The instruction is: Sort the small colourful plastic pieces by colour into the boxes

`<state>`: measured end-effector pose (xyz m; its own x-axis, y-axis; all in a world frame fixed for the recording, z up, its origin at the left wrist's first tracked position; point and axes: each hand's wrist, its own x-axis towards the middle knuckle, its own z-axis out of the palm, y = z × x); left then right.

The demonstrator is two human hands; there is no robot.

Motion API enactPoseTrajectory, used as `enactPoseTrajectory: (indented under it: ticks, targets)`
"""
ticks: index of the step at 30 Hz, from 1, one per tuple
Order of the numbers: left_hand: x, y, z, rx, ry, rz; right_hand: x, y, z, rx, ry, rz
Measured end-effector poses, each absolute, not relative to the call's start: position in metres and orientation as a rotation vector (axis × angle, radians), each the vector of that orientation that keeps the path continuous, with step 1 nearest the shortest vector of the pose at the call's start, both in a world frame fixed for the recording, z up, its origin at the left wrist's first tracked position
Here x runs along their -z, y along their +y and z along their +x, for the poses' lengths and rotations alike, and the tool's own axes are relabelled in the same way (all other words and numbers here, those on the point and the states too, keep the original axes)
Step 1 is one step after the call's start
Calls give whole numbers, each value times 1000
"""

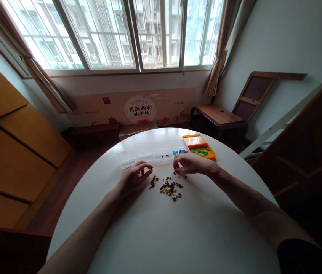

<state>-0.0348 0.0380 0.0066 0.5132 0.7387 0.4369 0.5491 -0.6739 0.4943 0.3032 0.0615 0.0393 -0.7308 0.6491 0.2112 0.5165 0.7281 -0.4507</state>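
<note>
A pile of small brown, yellow and cream pieces (170,188), perhaps toy bricks, lies on the white round table (178,236). My left hand (134,177) is at the pile's left, thumb and forefinger pinched on what looks like a small dark brown piece (151,169). Beyond the pile on the right, my right hand (192,163) has its fingers curled together low over the tabletop. A dark bit shows by its fingertips; whether they grip it is unclear. Behind both hands stands a clear compartment box (145,157), with a few dark pieces in one compartment and blue pieces (180,151) in the right one.
An orange box (213,155) with green pieces (201,151) sits at the table's far right, its lid open. Past the table are a low wooden-topped seat (219,114), a window (138,34) and a printed banner (106,106). Wooden cabinets (23,144) line the left.
</note>
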Motion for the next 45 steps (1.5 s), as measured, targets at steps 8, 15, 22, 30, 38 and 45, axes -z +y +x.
enactPoseTrajectory:
  ticks: [8,15,22,30,38,45]
  targets:
    - [-8,34,-31,-898,1096,2620,-38,75,289,-378,-2264,-970]
    - [-7,34,-30,-1031,1165,2446,-23,95,264,-254,-2069,-1074]
    - [-13,27,-12,-1107,1154,1993,-18,65,252,-227,-2282,-656]
    - [-14,24,-9,-1053,1006,1903,-15,53,242,-251,-2360,-568]
    - [-18,25,-24,-966,1165,2216,-10,72,256,-169,-1918,-1056]
    - [-19,22,-23,-841,1165,2367,-2,80,261,-183,-1989,-1134]
